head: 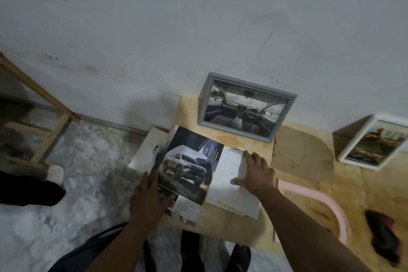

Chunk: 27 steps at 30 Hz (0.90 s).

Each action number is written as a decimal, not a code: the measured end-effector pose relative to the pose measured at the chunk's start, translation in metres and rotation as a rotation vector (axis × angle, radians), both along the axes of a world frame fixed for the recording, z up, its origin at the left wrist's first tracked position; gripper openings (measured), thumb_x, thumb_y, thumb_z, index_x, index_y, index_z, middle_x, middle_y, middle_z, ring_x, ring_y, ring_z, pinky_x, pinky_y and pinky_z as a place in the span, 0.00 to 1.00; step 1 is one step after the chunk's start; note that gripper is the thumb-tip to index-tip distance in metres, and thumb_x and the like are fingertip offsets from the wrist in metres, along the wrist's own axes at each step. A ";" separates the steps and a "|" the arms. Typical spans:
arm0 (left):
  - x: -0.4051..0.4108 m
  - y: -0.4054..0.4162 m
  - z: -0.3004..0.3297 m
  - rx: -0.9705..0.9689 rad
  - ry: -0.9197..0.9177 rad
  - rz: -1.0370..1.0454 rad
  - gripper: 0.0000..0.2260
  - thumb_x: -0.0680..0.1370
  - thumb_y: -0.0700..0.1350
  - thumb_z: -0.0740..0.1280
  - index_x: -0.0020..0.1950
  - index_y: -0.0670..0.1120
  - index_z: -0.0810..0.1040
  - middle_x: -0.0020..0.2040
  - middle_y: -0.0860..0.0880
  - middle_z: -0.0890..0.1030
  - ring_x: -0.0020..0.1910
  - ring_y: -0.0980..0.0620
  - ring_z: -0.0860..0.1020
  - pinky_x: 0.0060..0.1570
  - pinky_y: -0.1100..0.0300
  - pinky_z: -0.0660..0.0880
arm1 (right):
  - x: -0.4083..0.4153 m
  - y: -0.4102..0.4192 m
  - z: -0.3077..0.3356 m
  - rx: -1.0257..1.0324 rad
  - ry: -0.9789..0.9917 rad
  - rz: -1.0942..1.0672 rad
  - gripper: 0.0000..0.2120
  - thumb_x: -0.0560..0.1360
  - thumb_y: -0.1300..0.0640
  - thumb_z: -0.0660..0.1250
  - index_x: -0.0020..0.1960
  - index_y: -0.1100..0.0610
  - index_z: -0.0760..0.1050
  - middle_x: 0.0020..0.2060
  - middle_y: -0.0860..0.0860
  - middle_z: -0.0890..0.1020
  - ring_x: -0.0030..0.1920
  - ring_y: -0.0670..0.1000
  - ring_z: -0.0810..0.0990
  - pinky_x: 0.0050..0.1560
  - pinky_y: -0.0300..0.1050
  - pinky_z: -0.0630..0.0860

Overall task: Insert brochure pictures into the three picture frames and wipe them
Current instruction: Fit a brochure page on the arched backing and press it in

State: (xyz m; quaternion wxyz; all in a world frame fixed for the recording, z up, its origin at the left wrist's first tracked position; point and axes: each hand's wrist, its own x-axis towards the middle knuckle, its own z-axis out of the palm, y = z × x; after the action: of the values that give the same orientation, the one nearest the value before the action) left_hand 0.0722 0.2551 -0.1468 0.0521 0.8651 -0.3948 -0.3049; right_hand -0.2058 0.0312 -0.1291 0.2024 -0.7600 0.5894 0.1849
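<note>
A car brochure (187, 170) lies open on the wooden table (309, 183), showing an SUV picture. My left hand (150, 199) holds its left edge, thumb on the page and fingers under the pages. My right hand (256, 172) presses flat on the white right-hand page (229, 187). A grey frame (245, 106) with a car-interior picture leans on the wall behind the brochure. A white frame (373, 146) with a picture stands at the far right. A pink frame (320, 205) lies flat under my right forearm. A dark cloth (384, 236) lies at the right front.
A white box (148, 148) with a small white item on it sits under the brochure's left side. A wooden stand (39, 104) is on the floor at left, beside a white clog (56, 172). My legs and dark shoes show below the table edge.
</note>
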 end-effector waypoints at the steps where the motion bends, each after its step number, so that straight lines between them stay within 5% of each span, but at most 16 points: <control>1: -0.002 0.001 -0.001 -0.001 -0.020 -0.007 0.47 0.74 0.70 0.68 0.84 0.52 0.51 0.83 0.43 0.55 0.77 0.36 0.63 0.68 0.39 0.70 | -0.003 0.000 0.001 -0.017 -0.003 -0.008 0.58 0.63 0.28 0.74 0.81 0.44 0.45 0.80 0.52 0.56 0.79 0.60 0.56 0.74 0.67 0.60; 7: -0.010 0.004 -0.004 0.007 -0.055 -0.019 0.48 0.74 0.69 0.68 0.84 0.52 0.49 0.82 0.42 0.56 0.77 0.36 0.63 0.69 0.39 0.69 | -0.009 0.004 0.010 -0.097 -0.037 0.009 0.52 0.65 0.33 0.76 0.79 0.44 0.52 0.70 0.52 0.69 0.69 0.58 0.70 0.69 0.60 0.69; 11: -0.016 0.000 0.002 -0.071 -0.133 -0.019 0.47 0.72 0.71 0.68 0.84 0.53 0.52 0.83 0.42 0.52 0.80 0.32 0.55 0.72 0.31 0.64 | -0.019 0.003 0.027 0.010 -0.190 -0.084 0.40 0.67 0.38 0.77 0.73 0.45 0.63 0.62 0.48 0.79 0.54 0.52 0.79 0.51 0.49 0.80; 15: -0.045 -0.029 0.024 -0.442 -0.163 -0.126 0.36 0.74 0.67 0.63 0.76 0.46 0.70 0.77 0.41 0.69 0.75 0.37 0.67 0.70 0.37 0.69 | -0.054 0.000 0.054 0.179 -0.530 -0.380 0.32 0.63 0.37 0.81 0.61 0.50 0.76 0.54 0.48 0.83 0.49 0.49 0.82 0.44 0.43 0.79; 17: -0.081 -0.051 0.046 -0.521 0.094 -0.091 0.23 0.77 0.60 0.69 0.67 0.50 0.77 0.65 0.46 0.78 0.64 0.46 0.77 0.64 0.45 0.75 | -0.080 0.006 0.070 0.283 -0.733 -0.562 0.30 0.63 0.37 0.81 0.58 0.51 0.80 0.51 0.48 0.86 0.49 0.49 0.85 0.48 0.46 0.84; 19: -0.124 -0.073 0.072 -0.343 0.534 0.023 0.12 0.78 0.58 0.72 0.58 0.57 0.78 0.56 0.51 0.82 0.52 0.55 0.80 0.55 0.52 0.77 | -0.109 0.016 0.083 0.384 -0.854 -0.691 0.29 0.65 0.37 0.81 0.59 0.51 0.80 0.51 0.48 0.87 0.50 0.51 0.87 0.51 0.52 0.85; 22: -0.186 -0.094 0.094 0.014 1.041 0.237 0.18 0.77 0.61 0.70 0.61 0.54 0.79 0.59 0.51 0.84 0.56 0.50 0.83 0.57 0.50 0.80 | -0.146 0.039 0.090 0.386 -0.895 -0.791 0.28 0.66 0.37 0.80 0.60 0.51 0.79 0.51 0.48 0.87 0.49 0.50 0.87 0.45 0.47 0.84; 24: -0.223 -0.103 0.099 -0.003 1.135 0.263 0.14 0.78 0.55 0.73 0.61 0.53 0.78 0.57 0.51 0.85 0.55 0.48 0.85 0.53 0.52 0.83 | -0.166 0.054 0.089 0.256 -0.847 -0.818 0.28 0.65 0.36 0.80 0.59 0.49 0.79 0.49 0.45 0.87 0.47 0.46 0.87 0.41 0.39 0.81; 27: -0.269 -0.114 0.091 -0.069 0.969 0.265 0.09 0.80 0.40 0.72 0.58 0.47 0.78 0.55 0.50 0.85 0.51 0.49 0.85 0.43 0.56 0.84 | -0.200 0.072 0.087 0.085 -0.849 -0.944 0.21 0.68 0.39 0.79 0.55 0.48 0.78 0.47 0.44 0.86 0.44 0.45 0.85 0.35 0.35 0.77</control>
State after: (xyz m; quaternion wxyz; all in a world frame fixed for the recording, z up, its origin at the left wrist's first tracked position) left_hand -0.1968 0.1415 -0.0554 0.2960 0.6646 -0.2220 -0.6492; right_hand -0.4060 0.1031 -0.0421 0.5079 -0.4169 0.7214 -0.2185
